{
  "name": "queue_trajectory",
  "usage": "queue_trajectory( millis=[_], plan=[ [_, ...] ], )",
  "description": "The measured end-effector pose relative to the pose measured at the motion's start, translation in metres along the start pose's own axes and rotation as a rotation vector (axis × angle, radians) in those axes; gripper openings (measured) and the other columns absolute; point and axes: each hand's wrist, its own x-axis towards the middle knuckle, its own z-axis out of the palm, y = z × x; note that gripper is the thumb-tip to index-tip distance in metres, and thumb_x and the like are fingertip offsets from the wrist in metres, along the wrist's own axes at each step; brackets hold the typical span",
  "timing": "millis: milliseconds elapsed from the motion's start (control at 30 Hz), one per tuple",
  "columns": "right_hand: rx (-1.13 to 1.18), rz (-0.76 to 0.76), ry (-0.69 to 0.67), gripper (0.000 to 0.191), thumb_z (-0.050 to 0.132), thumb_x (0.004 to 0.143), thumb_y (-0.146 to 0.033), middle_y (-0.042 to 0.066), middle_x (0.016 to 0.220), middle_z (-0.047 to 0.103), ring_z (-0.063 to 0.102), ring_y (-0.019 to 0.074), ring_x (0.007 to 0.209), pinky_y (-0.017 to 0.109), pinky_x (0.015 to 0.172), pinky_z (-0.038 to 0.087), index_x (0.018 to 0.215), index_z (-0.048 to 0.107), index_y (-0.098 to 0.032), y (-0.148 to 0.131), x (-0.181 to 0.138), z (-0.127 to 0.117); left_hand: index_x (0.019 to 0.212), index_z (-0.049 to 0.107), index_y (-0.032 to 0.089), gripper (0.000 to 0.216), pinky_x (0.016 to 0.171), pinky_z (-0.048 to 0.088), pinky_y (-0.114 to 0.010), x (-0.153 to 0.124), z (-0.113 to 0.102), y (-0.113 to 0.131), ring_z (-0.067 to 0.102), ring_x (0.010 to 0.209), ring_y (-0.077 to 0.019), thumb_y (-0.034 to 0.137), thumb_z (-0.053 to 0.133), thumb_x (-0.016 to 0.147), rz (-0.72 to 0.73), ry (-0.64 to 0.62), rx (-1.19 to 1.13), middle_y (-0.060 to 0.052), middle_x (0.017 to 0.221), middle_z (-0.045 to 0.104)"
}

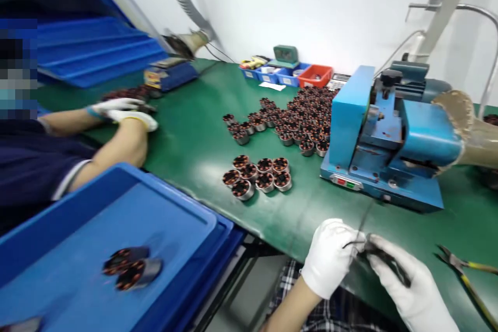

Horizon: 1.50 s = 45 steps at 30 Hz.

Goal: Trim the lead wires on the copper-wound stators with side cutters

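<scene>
Both my hands wear white gloves at the near edge of the green table (pixel 194 140). My left hand (pixel 330 258) is closed, its fingertips pinched against a small dark part (pixel 363 249) with thin wires sticking out. My right hand (pixel 408 285) is closed around the same dark part from the right. The part is blurred and mostly hidden by the fingers. A small group of wound motor stators (pixel 259 176) sits on the table ahead of my hands.
A blue machine (pixel 389 140) stands at the right, with a large heap of stators (pixel 299 116) beside it. Yellow-handled pliers (pixel 465 270) lie at the right edge. A blue tray (pixel 97 249) holds two stators (pixel 130 268). A co-worker's gloved hands (pixel 124 111) work at left. Small bins (pixel 291 73) stand behind.
</scene>
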Motion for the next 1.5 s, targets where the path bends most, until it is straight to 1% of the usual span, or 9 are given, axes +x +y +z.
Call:
queue_trajectory(
  millis=[100, 233, 400, 567, 767, 1033, 1133, 1300, 1500],
  plan=[
    [0.019, -0.006, -0.174, 0.023, 0.056, 0.084, -0.038, 0.002, 0.098, 0.073, 0.07, 0.0219, 0.087, 0.024, 0.073, 0.058, 0.098, 0.069, -0.027, 0.011, 0.003, 0.015, 0.078, 0.066, 0.025, 0.009, 0.083, 0.054, -0.032, -0.006, -0.019, -0.015, 0.067, 0.073, -0.0144, 0.033, 0.064, 0.078, -0.12, 0.139, 0.139, 0.003, 0.077, 0.073],
    [0.002, -0.081, -0.201, 0.02, 0.057, 0.084, -0.036, 0.001, 0.098, 0.073, 0.07, 0.0202, 0.086, 0.018, 0.072, 0.057, 0.094, 0.071, -0.027, 0.022, 0.005, 0.017, 0.108, 0.062, 0.015, 0.042, 0.101, 0.036, -0.056, 0.001, -0.065, -0.052, 0.048, 0.118, -0.0333, 0.041, 0.066, 0.075, -0.264, 0.303, 0.41, -0.015, 0.115, 0.064],
    [0.018, -0.094, -0.18, 0.019, 0.058, 0.082, -0.036, 0.0, 0.096, 0.074, 0.071, 0.0196, 0.083, 0.016, 0.069, 0.056, 0.093, 0.072, -0.028, 0.026, 0.008, 0.015, 0.082, 0.068, 0.014, 0.016, 0.102, 0.021, -0.067, 0.026, -0.094, -0.081, 0.029, 0.128, -0.0453, 0.027, 0.07, 0.071, -0.337, 0.275, 0.591, -0.02, 0.127, 0.053],
    [0.154, 0.048, -0.148, 0.019, 0.061, 0.079, -0.038, 0.002, 0.095, 0.074, 0.07, 0.0229, 0.086, 0.021, 0.07, 0.058, 0.09, 0.073, -0.029, 0.02, 0.006, 0.021, 0.068, 0.064, 0.018, 0.009, 0.103, 0.027, -0.063, 0.022, -0.071, -0.05, 0.031, 0.129, -0.0417, 0.025, 0.069, 0.071, -0.254, 0.127, 0.509, -0.013, 0.129, 0.053],
    [0.495, 0.441, 0.091, 0.034, 0.067, 0.073, -0.04, 0.01, 0.088, 0.073, 0.069, 0.0233, 0.074, 0.029, 0.066, 0.058, 0.099, 0.068, -0.018, 0.013, 0.007, 0.023, 0.097, 0.058, 0.025, 0.025, 0.106, 0.037, -0.045, -0.004, -0.02, 0.0, 0.057, 0.109, -0.02, 0.021, 0.066, 0.074, -0.055, -0.107, 0.103, -0.002, 0.112, 0.065],
    [0.39, 0.382, 0.122, 0.028, 0.073, 0.059, -0.019, 0.005, 0.087, 0.067, 0.063, 0.0212, 0.071, 0.032, 0.065, 0.054, 0.086, 0.071, -0.022, -0.009, 0.025, 0.006, 0.142, 0.003, 0.019, 0.099, 0.097, 0.044, -0.052, 0.001, 0.0, 0.003, 0.05, 0.119, -0.0336, 0.024, 0.07, 0.069, -0.034, -0.197, -0.084, -0.016, 0.123, 0.057],
    [0.526, 0.385, 0.199, 0.008, 0.07, 0.066, -0.02, 0.004, 0.078, 0.067, 0.063, 0.0219, 0.077, 0.032, 0.071, 0.051, 0.073, 0.073, -0.022, -0.013, 0.028, 0.012, 0.142, 0.007, 0.02, 0.097, 0.095, 0.048, -0.048, 0.009, 0.004, 0.002, 0.057, 0.111, -0.0295, 0.03, 0.072, 0.07, 0.023, -0.199, -0.121, -0.014, 0.119, 0.06],
    [0.731, 0.451, 0.377, 0.009, 0.07, 0.073, -0.03, 0.001, 0.067, 0.067, 0.057, 0.0126, 0.05, 0.023, 0.046, 0.047, 0.076, 0.07, -0.021, -0.003, 0.027, -0.005, 0.126, 0.037, 0.013, 0.076, 0.091, 0.049, -0.054, 0.01, 0.015, 0.006, 0.06, 0.104, -0.0346, 0.04, 0.075, 0.065, 0.069, -0.084, 0.048, -0.015, 0.106, 0.064],
    [0.823, 0.463, 0.625, 0.016, 0.068, 0.077, -0.036, -0.001, 0.08, 0.069, 0.062, 0.0091, 0.063, 0.021, 0.06, 0.053, 0.089, 0.067, -0.025, 0.011, 0.023, -0.044, 0.122, 0.042, 0.012, 0.069, 0.097, 0.044, -0.053, 0.012, 0.014, 0.01, 0.06, 0.101, -0.0308, 0.044, 0.071, 0.068, 0.083, -0.105, -0.001, -0.015, 0.104, 0.063]
  ],
)
